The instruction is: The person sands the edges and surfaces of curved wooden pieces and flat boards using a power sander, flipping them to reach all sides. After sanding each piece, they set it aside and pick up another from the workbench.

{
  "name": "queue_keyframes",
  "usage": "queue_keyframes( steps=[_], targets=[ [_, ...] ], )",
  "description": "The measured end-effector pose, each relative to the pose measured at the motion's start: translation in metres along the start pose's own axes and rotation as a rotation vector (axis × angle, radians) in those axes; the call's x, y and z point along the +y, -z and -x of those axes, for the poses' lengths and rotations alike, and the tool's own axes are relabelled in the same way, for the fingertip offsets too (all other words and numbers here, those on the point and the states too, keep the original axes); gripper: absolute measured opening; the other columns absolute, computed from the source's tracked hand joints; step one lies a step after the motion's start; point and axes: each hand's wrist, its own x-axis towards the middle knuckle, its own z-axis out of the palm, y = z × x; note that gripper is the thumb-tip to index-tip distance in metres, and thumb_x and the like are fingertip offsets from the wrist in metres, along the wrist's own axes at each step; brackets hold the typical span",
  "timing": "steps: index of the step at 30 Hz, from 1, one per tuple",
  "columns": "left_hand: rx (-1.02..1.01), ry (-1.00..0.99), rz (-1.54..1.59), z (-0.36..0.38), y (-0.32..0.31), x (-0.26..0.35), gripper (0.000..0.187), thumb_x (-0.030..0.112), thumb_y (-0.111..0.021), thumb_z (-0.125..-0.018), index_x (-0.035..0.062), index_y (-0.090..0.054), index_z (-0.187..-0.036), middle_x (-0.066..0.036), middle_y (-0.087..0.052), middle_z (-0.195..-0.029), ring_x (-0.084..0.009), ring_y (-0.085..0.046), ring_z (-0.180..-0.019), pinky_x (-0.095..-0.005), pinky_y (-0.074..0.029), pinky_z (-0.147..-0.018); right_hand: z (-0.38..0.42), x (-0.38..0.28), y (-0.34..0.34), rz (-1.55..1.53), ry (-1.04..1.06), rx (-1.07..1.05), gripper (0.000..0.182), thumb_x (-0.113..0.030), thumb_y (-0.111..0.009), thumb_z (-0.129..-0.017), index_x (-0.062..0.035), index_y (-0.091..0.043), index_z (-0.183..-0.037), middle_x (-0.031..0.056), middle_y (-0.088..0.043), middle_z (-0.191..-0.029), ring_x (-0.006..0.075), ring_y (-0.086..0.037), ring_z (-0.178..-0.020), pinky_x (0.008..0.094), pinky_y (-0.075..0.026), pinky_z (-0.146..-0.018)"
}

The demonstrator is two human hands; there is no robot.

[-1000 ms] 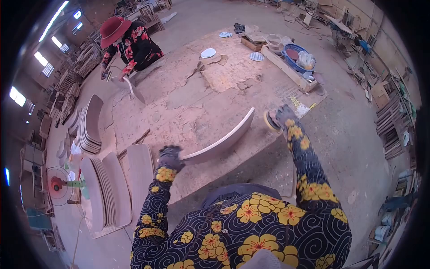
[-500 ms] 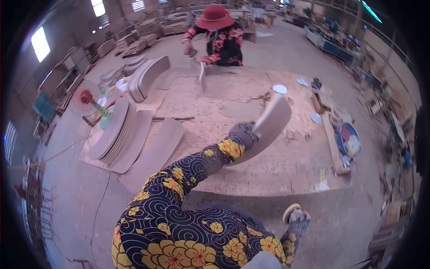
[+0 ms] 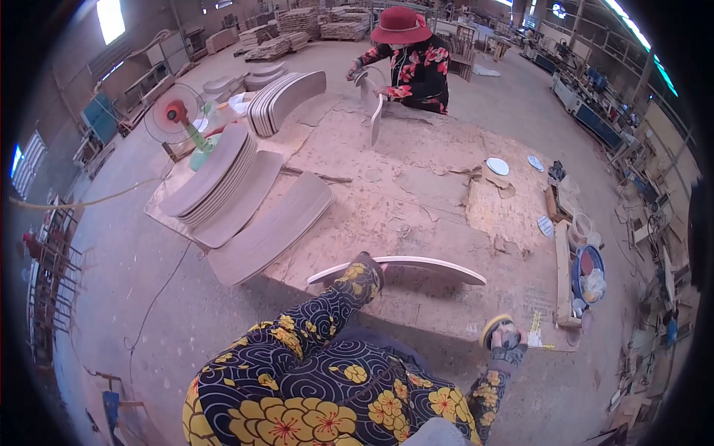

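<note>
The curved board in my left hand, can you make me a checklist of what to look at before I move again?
1. Left hand on the curved board: ok, it holds it left of the middle.
2. Right hand holding the round pad: ok.
3. Pad clear of the curved board: ok, there is a gap between them.
4. Curved board's lower edge flat on the table: cannot tell from this angle.
5. Stack of boards out of the way: ok, it is off to the left.
6. Other person out of the way: ok, across the table.
</note>
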Motion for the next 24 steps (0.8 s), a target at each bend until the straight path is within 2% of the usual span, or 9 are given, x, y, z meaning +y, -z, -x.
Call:
queue_keyframes(
  steps=[5, 8, 10, 13, 16, 19, 21, 22, 24],
  targets=[
    [0.096, -0.003, 0.277, -0.016, -0.007, 0.008, 0.054, 0.042, -0.044, -0.101, -0.0018, -0.049, -0.131, -0.025, -0.049, -0.131, -0.0391, -0.051, -0.119, -0.0514, -0.041, -0.101, -0.015, -0.052, -0.04, -0.118, 0.089, -0.136, 0.065, -0.019, -0.086, -0.072, -0.0032, -0.055, -0.127, 0.0137, -0.057, -0.121, 0.0269, -0.055, -0.112, 0.0397, -0.044, -0.101],
    [0.131, 0.037, 0.267, -0.017, -0.013, 0.018, 0.058, 0.043, -0.035, -0.106, -0.0045, -0.043, -0.138, -0.028, -0.042, -0.144, -0.0433, -0.045, -0.13, -0.0555, -0.037, -0.11, -0.016, -0.087, -0.061, -0.142, 0.141, -0.169, 0.064, -0.024, -0.086, -0.074, -0.0026, -0.056, -0.126, 0.014, -0.058, -0.119, 0.0266, -0.056, -0.111, 0.0391, -0.046, -0.098],
    [0.163, 0.123, 0.108, -0.011, -0.015, 0.021, 0.061, 0.044, -0.029, -0.109, -0.0062, -0.04, -0.142, -0.029, -0.038, -0.153, -0.046, -0.042, -0.138, -0.0583, -0.034, -0.116, -0.023, -0.121, -0.067, -0.103, 0.222, -0.193, 0.066, -0.032, -0.087, -0.071, -0.0036, -0.058, -0.122, 0.0177, -0.059, -0.115, 0.0318, -0.058, -0.106, 0.0427, -0.047, -0.094],
    [0.107, 0.234, -0.344, 0.018, -0.025, 0.036, 0.065, 0.05, -0.061, -0.096, -0.0056, -0.049, -0.129, -0.03, -0.058, -0.126, -0.0403, -0.064, -0.11, -0.0524, -0.055, -0.095, -0.041, -0.153, -0.083, 0.019, 0.217, -0.27, 0.063, -0.035, -0.086, -0.072, -0.005, -0.059, -0.121, 0.0195, -0.061, -0.113, 0.0339, -0.059, -0.106, 0.0434, -0.047, -0.094],
    [-0.175, -0.407, -1.23, 0.063, -0.018, 0.082, 0.059, 0.049, -0.065, -0.093, -0.0004, -0.057, -0.125, -0.027, -0.064, -0.118, -0.0384, -0.064, -0.109, -0.047, -0.054, -0.096, -0.059, -0.173, -0.106, 0.077, 0.243, -0.332, 0.064, -0.036, -0.085, -0.072, -0.0051, -0.06, -0.122, 0.0196, -0.063, -0.113, 0.034, -0.06, -0.107, 0.0429, -0.048, -0.095],
    [0.025, -0.94, -2.411, 0.069, -0.008, 0.132, 0.052, 0.044, -0.065, -0.092, 0.0046, -0.061, -0.126, -0.024, -0.067, -0.113, -0.0373, -0.064, -0.111, -0.0432, -0.051, -0.099, -0.075, -0.202, -0.132, 0.161, 0.276, -0.365, 0.061, -0.036, -0.081, -0.076, -0.0046, -0.06, -0.123, 0.0195, -0.064, -0.113, 0.0329, -0.062, -0.108, 0.0416, -0.048, -0.096],
    [-0.147, -0.546, -2.355, 0.043, 0.024, 0.132, 0.053, 0.041, -0.064, -0.092, 0.0057, -0.059, -0.131, -0.023, -0.067, -0.116, -0.0381, -0.064, -0.112, -0.0446, -0.049, -0.101, -0.081, -0.201, -0.16, 0.194, 0.324, -0.376, 0.051, -0.04, -0.07, -0.084, -0.0051, -0.062, -0.121, 0.0214, -0.066, -0.112, 0.0353, -0.064, -0.106, 0.043, -0.049, -0.095],
    [-0.232, -0.355, -2.312, 0.028, 0.038, 0.129, 0.053, 0.04, -0.063, -0.092, 0.0063, -0.058, -0.133, -0.022, -0.067, -0.118, -0.0386, -0.063, -0.112, -0.0453, -0.048, -0.102, -0.083, -0.201, -0.175, 0.315, 0.473, -0.431, 0.048, -0.039, -0.065, -0.086, -0.0043, -0.063, -0.119, 0.0218, -0.067, -0.111, 0.0353, -0.065, -0.105, 0.0433, -0.049, -0.095],
    [-0.188, -0.274, -2.321, 0.029, 0.029, 0.13, 0.054, 0.038, -0.062, -0.093, 0.0056, -0.055, -0.135, -0.021, -0.064, -0.126, -0.0382, -0.061, -0.117, -0.0458, -0.048, -0.103, -0.075, -0.211, -0.207, 0.488, 0.715, -0.497, 0.045, -0.037, -0.056, -0.089, -0.0023, -0.065, -0.116, 0.0222, -0.069, -0.107, 0.0351, -0.067, -0.103, 0.044, -0.05, -0.096]
  ],
)
